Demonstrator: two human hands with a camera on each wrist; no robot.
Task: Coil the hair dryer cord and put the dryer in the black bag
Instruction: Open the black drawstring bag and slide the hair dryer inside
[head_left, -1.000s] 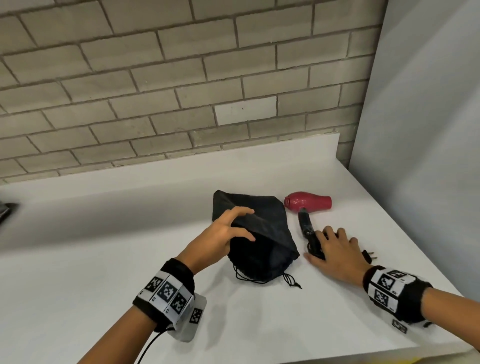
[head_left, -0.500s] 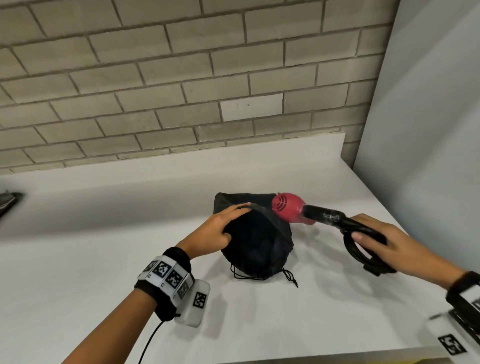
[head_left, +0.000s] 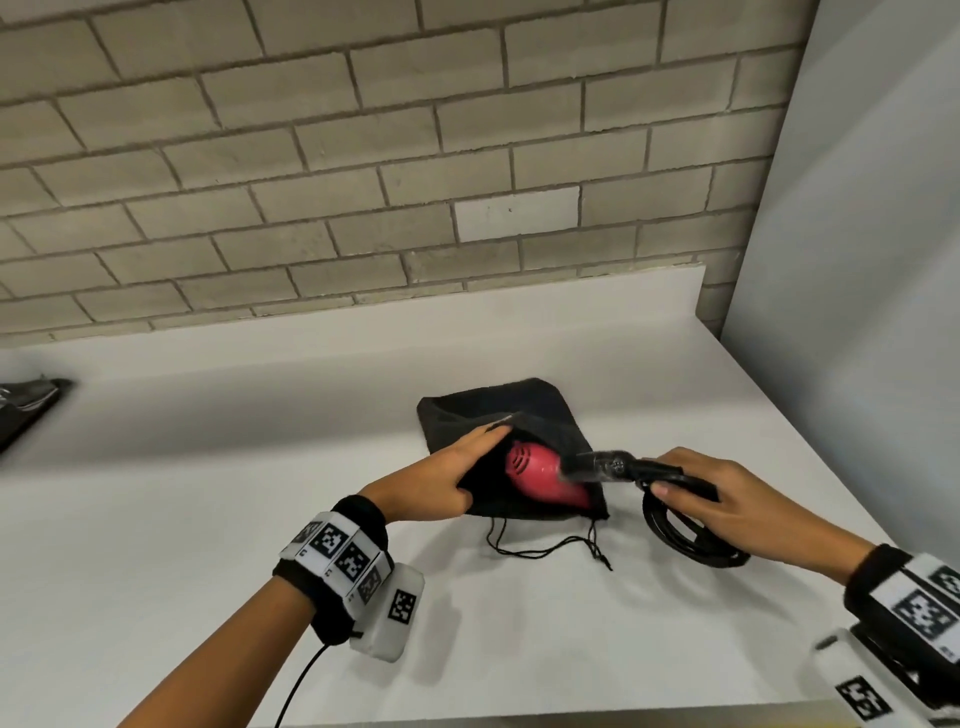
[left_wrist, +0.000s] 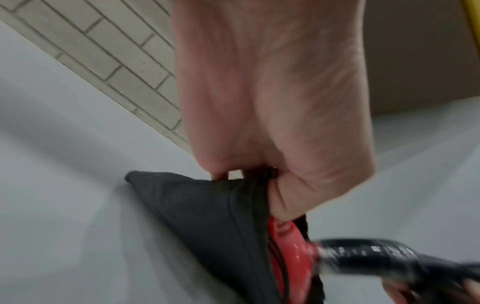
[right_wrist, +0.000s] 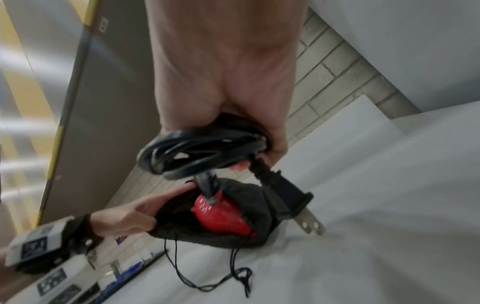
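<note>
From the head view, the white countertop (head_left: 208, 519) is stretching wide to the left of the work, while its right edge is running close beside the grey side panel (head_left: 857, 260) and its back is meeting the beige brick wall (head_left: 311, 156). The soft black drawstring bag (head_left: 519, 410) is lying near that right edge, mouth facing the person. The left hand (head_left: 441, 483) is pinching the bag's upper rim and lifting it open. The glossy red hair dryer (head_left: 540, 475) is sitting partly inside the mouth, its black handle sticking out to the right. The right hand (head_left: 727, 499) is curling around that handle's end and the coiled black cord (head_left: 685, 540), whose loop is hanging just above the counter.

From the left wrist view, the left hand (left_wrist: 272, 102) is gripping the dark fabric rim of the bag (left_wrist: 202, 222) between thumb and fingers, with the red dryer (left_wrist: 293, 257) just below the thumb.

From the right wrist view, the right hand (right_wrist: 226, 72) is closing tightly on the bundled cord (right_wrist: 197, 148); the black two-prong plug (right_wrist: 291, 203) is jutting out below the fingers, over bare counter. The dryer (right_wrist: 221, 218) is resting in the open bag (right_wrist: 259, 205), the drawstrings (right_wrist: 207, 277) trailing toward the near edge.
</note>
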